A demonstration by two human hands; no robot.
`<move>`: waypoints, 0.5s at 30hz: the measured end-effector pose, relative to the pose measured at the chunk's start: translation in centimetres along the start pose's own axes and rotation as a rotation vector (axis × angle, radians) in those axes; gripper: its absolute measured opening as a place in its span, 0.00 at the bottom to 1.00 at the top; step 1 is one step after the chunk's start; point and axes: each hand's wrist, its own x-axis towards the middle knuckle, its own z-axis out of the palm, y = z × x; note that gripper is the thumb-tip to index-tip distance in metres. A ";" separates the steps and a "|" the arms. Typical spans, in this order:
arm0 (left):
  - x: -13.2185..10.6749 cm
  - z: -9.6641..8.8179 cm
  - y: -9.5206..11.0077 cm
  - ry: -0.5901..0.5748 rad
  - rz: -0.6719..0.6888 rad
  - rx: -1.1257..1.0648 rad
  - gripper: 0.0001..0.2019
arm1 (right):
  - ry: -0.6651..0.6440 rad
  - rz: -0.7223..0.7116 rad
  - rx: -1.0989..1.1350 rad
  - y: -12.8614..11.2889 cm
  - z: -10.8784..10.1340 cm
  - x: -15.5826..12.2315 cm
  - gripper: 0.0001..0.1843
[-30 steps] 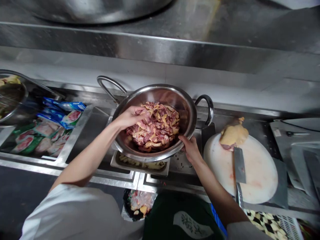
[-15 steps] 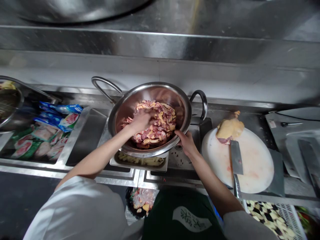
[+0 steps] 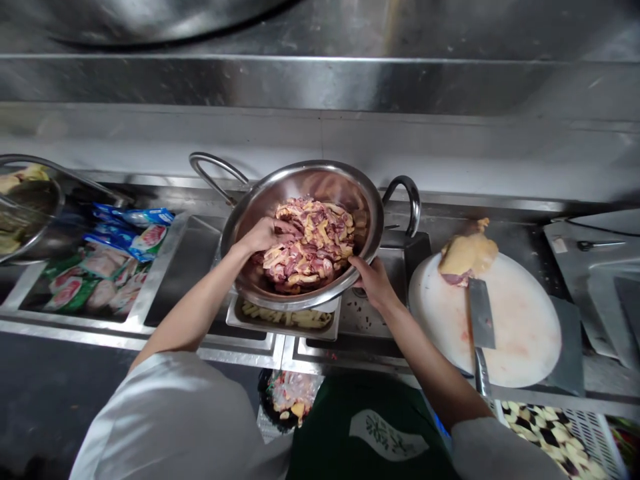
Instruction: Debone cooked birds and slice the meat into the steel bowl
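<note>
A steel bowl (image 3: 345, 190) tilts toward me over a small steel tray (image 3: 285, 320) of pale strips. It holds a heap of chopped raw meat (image 3: 315, 247), pink and yellow. My left hand (image 3: 263, 235) is inside the bowl at the heap's left side, fingers curled into the pieces. My right hand (image 3: 373, 280) grips the bowl's near right rim.
A round white cutting board (image 3: 515, 333) at right carries a yellowish piece of poultry (image 3: 467, 255) and a cleaver (image 3: 481, 327). Packaged frozen foods (image 3: 100, 267) fill a recessed tray at left, beside another steel bowl (image 3: 25, 207). A steel backsplash runs behind.
My left hand has pulled back from the middle of the heap to its left edge. The right hand keeps its hold on the rim. The camera has shifted slightly.
</note>
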 end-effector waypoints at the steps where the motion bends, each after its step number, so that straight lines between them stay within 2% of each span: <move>1: -0.3 0.1 -0.2 -0.008 -0.010 -0.002 0.23 | -0.001 -0.005 -0.003 0.0 -0.1 0.0 0.32; 8: -1.1 -0.1 -0.2 0.092 -0.050 0.009 0.23 | 0.006 -0.012 -0.021 0.5 -0.7 0.4 0.35; 11: -1.6 -0.4 0.2 0.214 -0.051 0.013 0.22 | -0.003 -0.026 -0.015 0.6 -0.8 0.5 0.34; 15: -2.9 -1.5 0.1 0.395 -0.038 0.090 0.18 | -0.088 -0.012 0.024 0.6 -1.8 -0.2 0.34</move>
